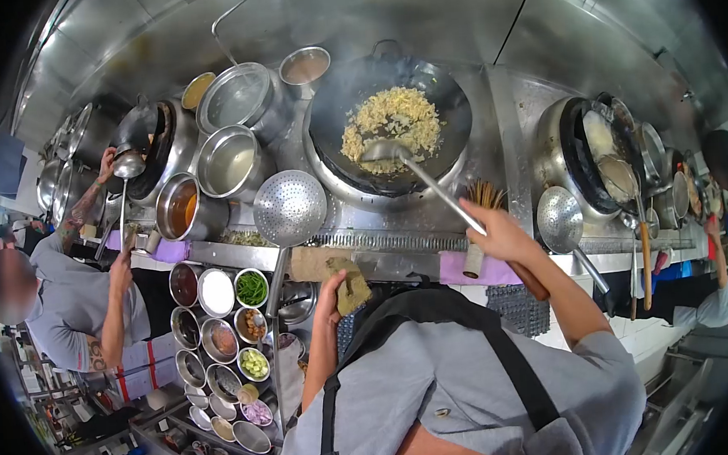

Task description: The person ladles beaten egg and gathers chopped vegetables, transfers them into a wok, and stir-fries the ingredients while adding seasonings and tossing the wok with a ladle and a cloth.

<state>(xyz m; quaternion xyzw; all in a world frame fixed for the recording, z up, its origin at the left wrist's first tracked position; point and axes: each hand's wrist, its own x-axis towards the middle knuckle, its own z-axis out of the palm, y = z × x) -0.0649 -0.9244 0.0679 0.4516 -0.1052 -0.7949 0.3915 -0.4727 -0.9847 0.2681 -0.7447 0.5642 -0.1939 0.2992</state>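
My right hand (500,234) is closed round the long handle of a ladle (441,188), whose wooden end sticks out behind it. The ladle's bowl rests in fried rice (390,113) spread over the bottom of a black wok (453,97). Smoke or steam rises from the wok, which sits on a round burner ring. Near my body, my left hand (329,303) grips a folded, stained cloth (354,288). The cloth is apart from the wok. Just beyond it, a brown towel (308,263) lies on the stove's front edge.
A perforated skimmer (290,209) lies left of the wok, by several steel pots (228,162). Ingredient bowls (216,292) fill the left side. A bamboo brush (476,254) lies near my right hand. Another person (84,286) works at left; a further person's arm (718,252) shows at right.
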